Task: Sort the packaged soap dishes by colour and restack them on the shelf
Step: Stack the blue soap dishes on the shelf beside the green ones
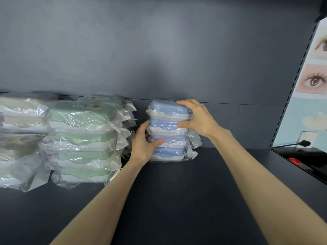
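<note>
A stack of several blue packaged soap dishes (168, 124) stands near the back of the dark shelf (177, 191). My right hand (198, 117) grips the top right corner of this blue stack, fingers over the top dish and thumb on the front. My left hand (143, 144) holds the stack's lower left side, thumb across the front. To the left stands a stack of green packaged soap dishes (83, 138), with a second green stack (104, 100) behind it. Further left are beige packaged soap dishes (19, 128) in stacks, partly cut off by the frame.
The grey back panel (159, 50) rises behind the stacks. At the right, a slotted shelf upright (293, 89) borders a poster with eyes (315, 80). A wall socket with a black plug (305, 143) and a red object (294, 160) lie beyond the shelf's right edge.
</note>
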Demonstrator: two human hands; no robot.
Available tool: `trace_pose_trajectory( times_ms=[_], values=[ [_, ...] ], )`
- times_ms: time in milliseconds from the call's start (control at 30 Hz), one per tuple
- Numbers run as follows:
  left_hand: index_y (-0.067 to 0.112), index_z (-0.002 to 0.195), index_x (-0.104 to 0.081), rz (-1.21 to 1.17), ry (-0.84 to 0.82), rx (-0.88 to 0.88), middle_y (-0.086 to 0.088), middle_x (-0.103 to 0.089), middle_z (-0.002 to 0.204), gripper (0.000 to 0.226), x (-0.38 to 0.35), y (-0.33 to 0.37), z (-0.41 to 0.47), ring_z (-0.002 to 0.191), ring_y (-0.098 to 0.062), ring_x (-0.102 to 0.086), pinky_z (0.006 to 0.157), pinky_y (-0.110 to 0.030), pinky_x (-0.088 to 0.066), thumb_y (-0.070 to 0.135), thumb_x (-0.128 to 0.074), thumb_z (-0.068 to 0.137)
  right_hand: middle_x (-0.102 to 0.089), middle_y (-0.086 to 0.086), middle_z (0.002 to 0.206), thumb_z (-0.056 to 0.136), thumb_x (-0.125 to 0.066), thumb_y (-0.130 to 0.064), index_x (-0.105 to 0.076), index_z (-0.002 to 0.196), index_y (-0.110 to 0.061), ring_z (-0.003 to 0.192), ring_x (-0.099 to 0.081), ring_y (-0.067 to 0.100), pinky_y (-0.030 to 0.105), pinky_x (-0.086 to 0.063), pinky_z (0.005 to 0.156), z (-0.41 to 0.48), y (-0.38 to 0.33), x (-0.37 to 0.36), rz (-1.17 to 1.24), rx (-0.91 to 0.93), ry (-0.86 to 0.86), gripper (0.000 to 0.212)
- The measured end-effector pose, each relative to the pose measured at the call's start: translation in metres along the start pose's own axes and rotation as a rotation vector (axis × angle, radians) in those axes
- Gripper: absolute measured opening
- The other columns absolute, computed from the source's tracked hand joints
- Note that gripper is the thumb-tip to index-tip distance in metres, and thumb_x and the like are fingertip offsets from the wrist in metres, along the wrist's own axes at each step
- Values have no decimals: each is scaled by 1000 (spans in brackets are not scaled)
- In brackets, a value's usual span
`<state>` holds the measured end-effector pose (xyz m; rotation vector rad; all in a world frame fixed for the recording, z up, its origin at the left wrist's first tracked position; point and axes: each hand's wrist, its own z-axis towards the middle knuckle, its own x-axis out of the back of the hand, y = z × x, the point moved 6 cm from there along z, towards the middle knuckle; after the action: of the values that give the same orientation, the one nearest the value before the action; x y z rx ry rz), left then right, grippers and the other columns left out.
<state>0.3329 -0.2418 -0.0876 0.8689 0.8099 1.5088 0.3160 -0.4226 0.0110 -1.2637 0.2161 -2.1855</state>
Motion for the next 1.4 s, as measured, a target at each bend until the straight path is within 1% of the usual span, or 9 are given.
trace_pose_trajectory(
  times_ms=[67,200,300,533,633,767,967,1100,1400],
  values=[
    [22,133,-46,13,-4,-9,5,-58,121,72,1,-1,0,91,11,-57,79,-8,-47,5,-80,72,-44,-7,137,76,-80,-13,-47,140,-27,124,-32,20,19,-22,93,0,0,0,-10,7,5,73],
    [24,138,-41,-2,-11,12,0,-50,132,76,1,-7,0,108,-9,-56,93,-25,-48,5,-78,74,-45,-6,137,76,-80,-13,-48,139,-27,122,-33,22,20,-22,92,3,-3,0,-29,22,12,72],
    [27,139,-39,-17,-27,13,0,-50,132,77,0,-9,-1,106,-2,-56,90,-21,-49,5,-77,76,-45,-6,138,76,-80,-14,-48,140,-27,123,-33,24,23,-23,94,4,-4,-1,-48,25,2,72],
    [25,136,-41,-42,-58,40,0,-53,131,75,-1,-10,0,111,-7,-57,100,-35,-48,12,-81,74,-45,-5,139,77,-79,-20,-48,140,-27,127,-35,25,24,-26,100,6,-5,-1,-53,22,-37,71],
    [28,131,-43,-48,-71,19,8,-58,123,68,-8,-6,-2,108,0,-57,100,-34,-48,16,-80,75,-48,-2,138,83,-75,-27,-51,138,-24,127,-39,27,35,-32,109,6,-5,5,-39,20,-40,60],
    [20,136,-41,-29,-51,22,-2,-56,129,68,-13,-5,0,114,-11,-56,102,-40,-46,15,-77,78,-50,1,137,87,-71,-24,-52,137,-19,126,-44,26,40,-35,109,3,-3,7,-11,23,-36,54],
    [31,126,-47,-32,-45,8,1,-57,127,59,-13,1,-1,108,-5,-59,97,-29,-49,29,-79,76,-53,2,131,84,-74,-20,-56,133,-17,120,-50,21,30,-38,103,5,-4,11,-13,32,-19,52],
    [22,130,-47,-9,-13,16,-1,-59,124,54,-13,2,-1,107,-11,-60,98,-37,-48,28,-72,83,-52,1,134,84,-74,-22,-55,135,-19,123,-48,25,38,-36,108,3,-2,11,-26,22,-12,54],
    [20,129,-47,66,4,28,3,-64,114,49,-13,1,-2,97,-5,-62,92,-27,-50,24,-70,86,-48,0,138,88,-69,-24,-52,136,-24,130,-40,28,44,-34,109,1,0,5,-38,-16,-28,51]
  ],
)
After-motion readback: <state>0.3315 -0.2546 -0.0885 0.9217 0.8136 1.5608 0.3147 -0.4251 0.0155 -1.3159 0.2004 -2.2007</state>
